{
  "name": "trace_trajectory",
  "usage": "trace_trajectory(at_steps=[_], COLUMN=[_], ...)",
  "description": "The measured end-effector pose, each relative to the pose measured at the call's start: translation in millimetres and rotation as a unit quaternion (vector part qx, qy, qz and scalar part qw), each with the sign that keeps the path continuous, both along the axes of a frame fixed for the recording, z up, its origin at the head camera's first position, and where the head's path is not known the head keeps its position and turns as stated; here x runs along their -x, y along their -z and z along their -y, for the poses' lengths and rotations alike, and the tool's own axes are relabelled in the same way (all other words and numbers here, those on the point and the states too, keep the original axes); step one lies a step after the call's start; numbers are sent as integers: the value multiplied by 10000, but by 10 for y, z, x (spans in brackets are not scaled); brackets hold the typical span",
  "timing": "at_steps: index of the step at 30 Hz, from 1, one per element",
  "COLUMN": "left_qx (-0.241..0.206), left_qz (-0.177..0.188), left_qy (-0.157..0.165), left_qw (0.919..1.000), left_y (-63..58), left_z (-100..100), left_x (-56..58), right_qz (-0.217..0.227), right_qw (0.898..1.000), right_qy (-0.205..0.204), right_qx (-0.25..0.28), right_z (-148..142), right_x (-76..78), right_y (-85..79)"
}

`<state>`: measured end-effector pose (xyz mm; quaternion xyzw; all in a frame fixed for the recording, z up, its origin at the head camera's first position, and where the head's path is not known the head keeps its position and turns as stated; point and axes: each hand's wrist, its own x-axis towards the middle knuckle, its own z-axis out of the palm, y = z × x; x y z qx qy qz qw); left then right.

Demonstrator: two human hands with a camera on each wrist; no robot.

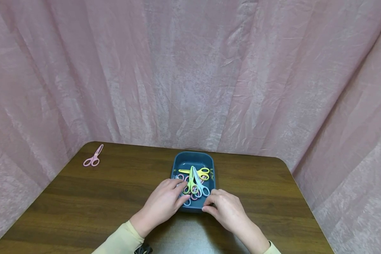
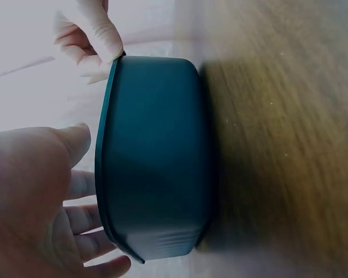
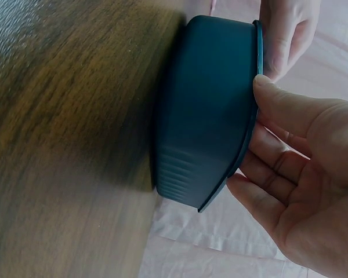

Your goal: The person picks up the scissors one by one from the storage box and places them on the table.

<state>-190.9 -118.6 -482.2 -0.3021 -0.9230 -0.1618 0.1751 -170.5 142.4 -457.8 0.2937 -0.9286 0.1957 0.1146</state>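
A dark blue plastic bin (image 1: 192,210) stands on the table, holding several small scissors in a loose pile. Green scissors (image 1: 192,176) and light blue scissors (image 1: 197,180) lie crossed on top, with yellow scissors (image 1: 185,171) across the pile behind them. My left hand (image 1: 165,197) reaches over the bin's left front rim, its fingers spread loosely above the handles and partly hiding them. At the front right corner, my right hand (image 1: 225,208) pinches the rim, thumb (image 3: 267,87) on the outer edge and fingers along the side.
One pair of pink scissors (image 1: 96,155) lies alone near the far left corner of the brown wooden table (image 1: 114,197). Pink curtains (image 1: 190,77) hang behind the table and along both sides.
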Motion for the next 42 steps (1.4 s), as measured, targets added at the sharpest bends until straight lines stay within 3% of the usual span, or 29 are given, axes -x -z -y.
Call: trace_trajectory(at_steps=[14, 34, 42], left_qx=[702, 1754, 1874], left_qz=[-200, 944, 1028], left_qy=[-185, -331, -410], left_qw=[9972, 9794, 9760], left_y=[-133, -232, -220], left_z=[-148, -247, -288], left_x=[157, 307, 341], right_qz=[29, 7, 97], right_qw=[10000, 10000, 9999], right_qy=[10, -21, -35], right_qx=[-16, -7, 0], right_z=[-2, 3, 5], right_x=[-3, 5, 8], right_y=[-1, -14, -9])
